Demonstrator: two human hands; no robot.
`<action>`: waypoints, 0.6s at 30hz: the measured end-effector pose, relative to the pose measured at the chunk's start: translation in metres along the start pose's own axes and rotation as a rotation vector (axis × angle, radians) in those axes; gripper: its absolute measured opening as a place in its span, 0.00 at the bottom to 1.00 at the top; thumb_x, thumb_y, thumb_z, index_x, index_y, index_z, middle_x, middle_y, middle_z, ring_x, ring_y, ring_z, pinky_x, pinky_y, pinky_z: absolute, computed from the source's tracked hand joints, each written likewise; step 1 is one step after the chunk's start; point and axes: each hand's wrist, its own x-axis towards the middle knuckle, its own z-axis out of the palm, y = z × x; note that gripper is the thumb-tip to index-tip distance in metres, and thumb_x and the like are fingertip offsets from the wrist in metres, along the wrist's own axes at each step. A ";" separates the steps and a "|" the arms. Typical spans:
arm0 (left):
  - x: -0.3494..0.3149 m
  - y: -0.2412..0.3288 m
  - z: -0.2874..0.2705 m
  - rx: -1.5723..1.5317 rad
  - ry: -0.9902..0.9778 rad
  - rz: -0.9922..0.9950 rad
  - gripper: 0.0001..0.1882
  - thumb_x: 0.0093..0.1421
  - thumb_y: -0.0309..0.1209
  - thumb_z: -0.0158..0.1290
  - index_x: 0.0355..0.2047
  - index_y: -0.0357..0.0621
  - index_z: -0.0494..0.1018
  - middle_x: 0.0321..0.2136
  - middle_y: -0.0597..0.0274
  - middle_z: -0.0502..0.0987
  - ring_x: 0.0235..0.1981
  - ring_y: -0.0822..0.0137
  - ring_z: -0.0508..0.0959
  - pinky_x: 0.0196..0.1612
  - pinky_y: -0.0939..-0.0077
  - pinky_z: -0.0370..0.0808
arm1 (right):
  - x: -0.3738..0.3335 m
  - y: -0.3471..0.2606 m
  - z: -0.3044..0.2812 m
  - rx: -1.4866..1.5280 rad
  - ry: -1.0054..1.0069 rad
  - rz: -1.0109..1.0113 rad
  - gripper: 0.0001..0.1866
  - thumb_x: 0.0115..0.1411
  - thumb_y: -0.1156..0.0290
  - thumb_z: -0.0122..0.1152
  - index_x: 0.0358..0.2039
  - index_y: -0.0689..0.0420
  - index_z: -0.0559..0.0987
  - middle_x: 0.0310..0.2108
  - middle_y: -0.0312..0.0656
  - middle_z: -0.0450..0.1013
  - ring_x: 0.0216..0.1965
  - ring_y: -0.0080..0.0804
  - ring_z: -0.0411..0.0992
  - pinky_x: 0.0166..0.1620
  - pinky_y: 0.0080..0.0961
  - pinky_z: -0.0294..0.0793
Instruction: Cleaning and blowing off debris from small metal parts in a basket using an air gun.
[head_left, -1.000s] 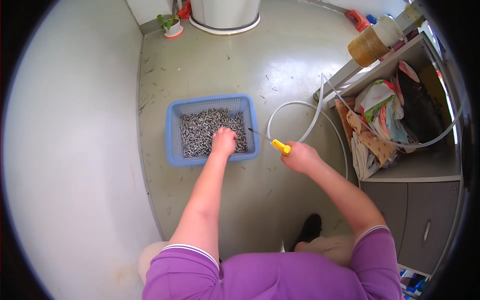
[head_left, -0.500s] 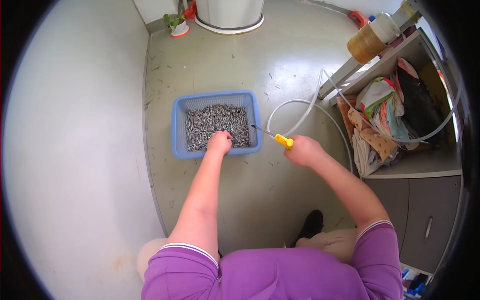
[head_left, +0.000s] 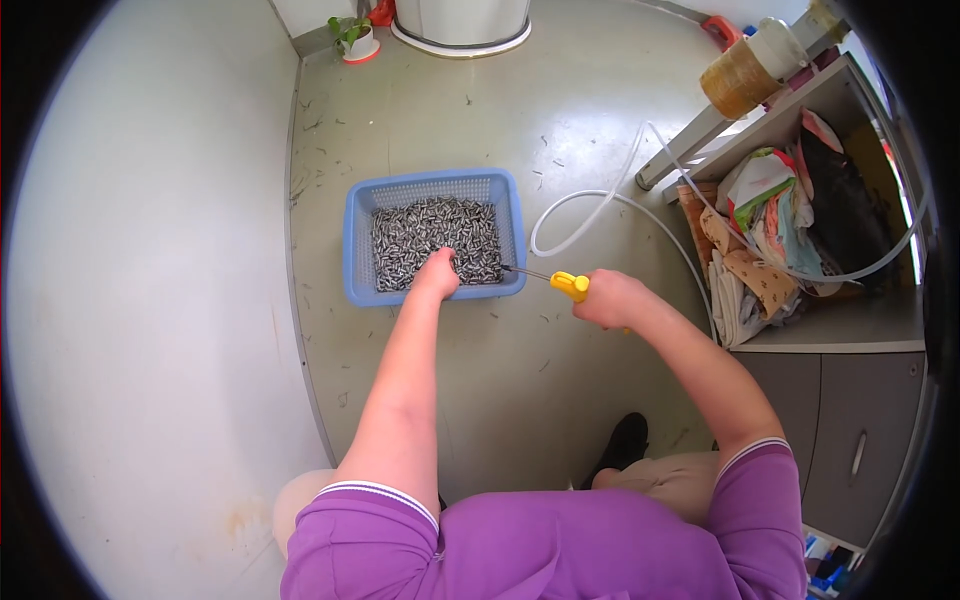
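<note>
A blue plastic basket [head_left: 352, 247] on the floor holds a heap of small silvery metal pieces [head_left: 430, 225]. My left hand [head_left: 437, 272] is down at the near side of the heap, its fingers curled among the pieces. What those fingers hold, if anything, is hidden. Right of the basket, my right hand [head_left: 609, 299] is wrapped round a yellow-handled tool [head_left: 570, 287] with a thin metal shaft. The shaft points left, and its dark tip is at the basket's right side, close to the pieces. I cannot tell whether the tip touches anything.
A clear hose [head_left: 567, 243] loops over the floor to the right. Beyond it stands a grey cabinet [head_left: 775, 388] with cloths [head_left: 762, 210] on its open shelf. A pale wall [head_left: 170, 300] runs along the left. A potted plant [head_left: 354, 38] stands at the back.
The tool has tilted, its tip now lower in the picture. My left hand has turned, its fingers now in the pieces slightly farther right. The view has shifted a little.
</note>
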 end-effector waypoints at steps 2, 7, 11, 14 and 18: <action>0.001 0.000 0.000 -0.032 -0.005 0.016 0.21 0.52 0.24 0.45 0.49 0.47 0.67 0.45 0.53 0.72 0.48 0.56 0.72 0.51 0.67 0.68 | 0.000 0.000 0.000 0.011 -0.001 0.002 0.13 0.47 0.66 0.51 0.30 0.59 0.77 0.24 0.43 0.76 0.29 0.37 0.75 0.36 0.31 0.74; -0.004 0.014 -0.012 -0.241 -0.201 -0.037 0.25 0.47 0.19 0.47 0.48 0.46 0.68 0.44 0.55 0.73 0.45 0.60 0.73 0.48 0.70 0.70 | 0.000 0.001 -0.002 0.009 -0.040 0.023 0.12 0.47 0.66 0.50 0.26 0.60 0.78 0.22 0.43 0.76 0.27 0.37 0.75 0.34 0.31 0.74; -0.004 0.006 -0.007 -0.099 -0.085 -0.014 0.25 0.48 0.20 0.47 0.49 0.46 0.68 0.44 0.56 0.73 0.45 0.60 0.74 0.47 0.70 0.70 | 0.004 0.001 0.000 0.004 -0.052 -0.013 0.12 0.47 0.65 0.51 0.24 0.61 0.78 0.20 0.43 0.75 0.25 0.36 0.75 0.33 0.30 0.74; -0.007 0.010 -0.007 -0.088 0.008 0.068 0.24 0.48 0.22 0.47 0.49 0.46 0.68 0.46 0.56 0.72 0.45 0.58 0.74 0.48 0.67 0.70 | 0.006 0.004 -0.001 0.017 -0.059 -0.013 0.13 0.47 0.65 0.51 0.23 0.61 0.77 0.19 0.42 0.75 0.24 0.35 0.74 0.32 0.30 0.74; -0.017 0.033 -0.001 0.130 0.140 -0.042 0.21 0.50 0.27 0.46 0.48 0.50 0.69 0.49 0.57 0.69 0.50 0.55 0.70 0.52 0.64 0.68 | 0.004 0.008 -0.005 0.041 -0.060 0.028 0.13 0.47 0.64 0.52 0.22 0.61 0.77 0.18 0.41 0.75 0.23 0.34 0.74 0.32 0.29 0.74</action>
